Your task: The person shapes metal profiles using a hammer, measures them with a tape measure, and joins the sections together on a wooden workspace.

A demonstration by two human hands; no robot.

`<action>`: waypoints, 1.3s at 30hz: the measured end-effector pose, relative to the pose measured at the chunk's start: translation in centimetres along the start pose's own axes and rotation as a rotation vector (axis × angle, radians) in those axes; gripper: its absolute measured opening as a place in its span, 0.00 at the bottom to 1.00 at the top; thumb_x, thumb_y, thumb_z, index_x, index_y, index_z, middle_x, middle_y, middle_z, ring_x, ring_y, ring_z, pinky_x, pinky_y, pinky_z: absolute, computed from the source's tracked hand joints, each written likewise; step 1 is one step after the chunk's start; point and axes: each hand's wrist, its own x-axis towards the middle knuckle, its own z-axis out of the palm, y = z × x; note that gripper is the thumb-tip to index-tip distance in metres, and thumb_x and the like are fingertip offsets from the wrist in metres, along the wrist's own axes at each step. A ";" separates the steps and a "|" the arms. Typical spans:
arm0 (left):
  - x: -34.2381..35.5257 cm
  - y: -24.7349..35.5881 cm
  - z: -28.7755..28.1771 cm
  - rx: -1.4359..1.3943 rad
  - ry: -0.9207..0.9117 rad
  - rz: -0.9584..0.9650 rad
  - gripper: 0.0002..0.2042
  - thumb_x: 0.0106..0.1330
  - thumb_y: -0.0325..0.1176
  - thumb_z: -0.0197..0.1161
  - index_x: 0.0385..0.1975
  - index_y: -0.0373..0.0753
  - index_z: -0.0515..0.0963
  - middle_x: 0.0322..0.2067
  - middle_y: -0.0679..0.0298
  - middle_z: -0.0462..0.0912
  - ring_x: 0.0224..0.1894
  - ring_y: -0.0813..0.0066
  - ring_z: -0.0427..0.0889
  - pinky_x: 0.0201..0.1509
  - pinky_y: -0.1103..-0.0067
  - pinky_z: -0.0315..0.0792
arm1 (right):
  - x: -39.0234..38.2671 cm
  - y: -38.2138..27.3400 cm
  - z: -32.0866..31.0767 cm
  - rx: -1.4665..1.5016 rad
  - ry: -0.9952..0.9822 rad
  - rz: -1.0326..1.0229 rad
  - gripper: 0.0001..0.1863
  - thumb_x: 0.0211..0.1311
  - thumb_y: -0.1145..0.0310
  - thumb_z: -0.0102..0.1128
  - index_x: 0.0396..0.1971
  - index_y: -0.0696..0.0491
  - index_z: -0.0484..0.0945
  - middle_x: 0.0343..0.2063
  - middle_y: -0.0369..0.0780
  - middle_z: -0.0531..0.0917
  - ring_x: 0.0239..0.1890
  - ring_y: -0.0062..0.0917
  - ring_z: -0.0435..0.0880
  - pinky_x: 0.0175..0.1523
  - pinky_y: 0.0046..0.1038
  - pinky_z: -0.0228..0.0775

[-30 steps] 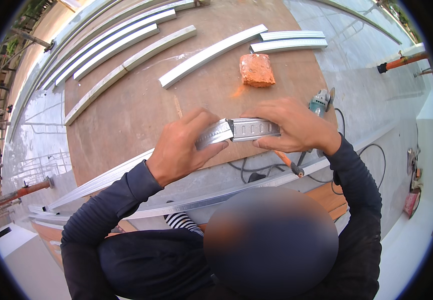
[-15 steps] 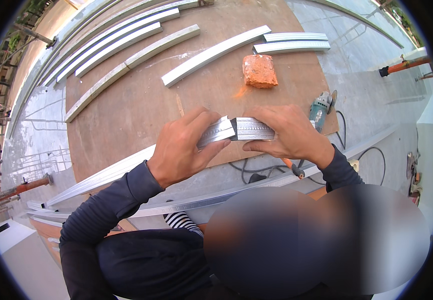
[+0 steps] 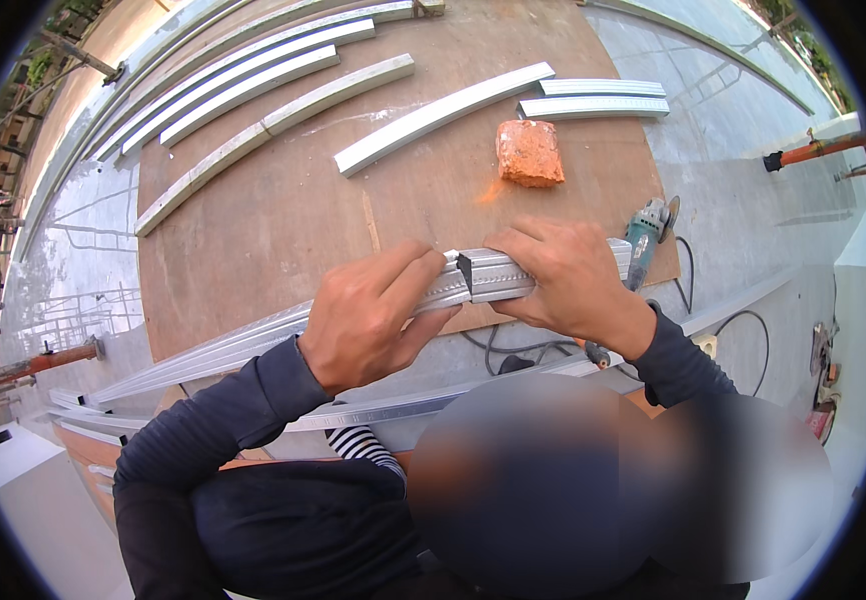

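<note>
Two lengths of silver metal profile meet at a dark, narrow joint in front of me. My left hand (image 3: pixel 368 320) grips the long profile (image 3: pixel 218 345), which runs back to the lower left, near its end. Pinched between fingers and thumb of my right hand (image 3: pixel 578 285) is the shorter piece (image 3: pixel 493 283), its far end showing right of my knuckles. Beyond them a rough orange brick (image 3: pixel 528 152) lies on a plywood board (image 3: pixel 283 240). A teal angle grinder (image 3: pixel 645 242) rests by my right hand; an orange-handled tool (image 3: pixel 593 352) is partly hidden below it.
Loose profiles (image 3: pixel 443 117) and a long grey bar (image 3: pixel 273 130) lie across the board's far part. Black cable (image 3: pixel 758 330) loops on the grey floor (image 3: pixel 733 200). Orange scaffold props (image 3: pixel 823 145) stand at both edges. My striped foot (image 3: pixel 358 440) is below.
Both hands and the held profiles have dropped slightly in view. The right-hand piece has turned and now reaches farther past my right fingers. The scene has also shifted a little downward.
</note>
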 end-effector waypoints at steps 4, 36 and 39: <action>-0.4 0.9 -0.4 0.078 0.055 0.056 0.23 0.47 0.26 0.77 0.44 0.32 0.79 0.39 0.52 0.84 0.35 0.60 0.87 0.34 0.72 0.80 | -0.1 -0.5 0.2 -0.035 0.105 -0.036 0.25 0.37 0.60 0.78 0.38 0.52 0.80 0.30 0.39 0.78 0.34 0.35 0.81 0.35 0.36 0.71; -1.3 1.4 -0.1 0.056 -0.037 -0.001 0.25 0.43 0.26 0.78 0.44 0.33 0.78 0.38 0.54 0.84 0.31 0.59 0.85 0.33 0.73 0.79 | -0.1 -0.2 -0.1 -0.014 -0.195 -0.025 0.21 0.46 0.55 0.74 0.35 0.53 0.79 0.27 0.41 0.82 0.31 0.39 0.84 0.34 0.38 0.72; -1.0 1.1 -0.3 0.069 -0.046 0.008 0.25 0.45 0.26 0.78 0.45 0.33 0.78 0.38 0.55 0.83 0.30 0.59 0.84 0.32 0.72 0.78 | 0.3 -0.5 -0.8 -0.072 -0.246 -0.020 0.22 0.47 0.54 0.73 0.35 0.53 0.79 0.27 0.41 0.82 0.30 0.39 0.84 0.33 0.38 0.72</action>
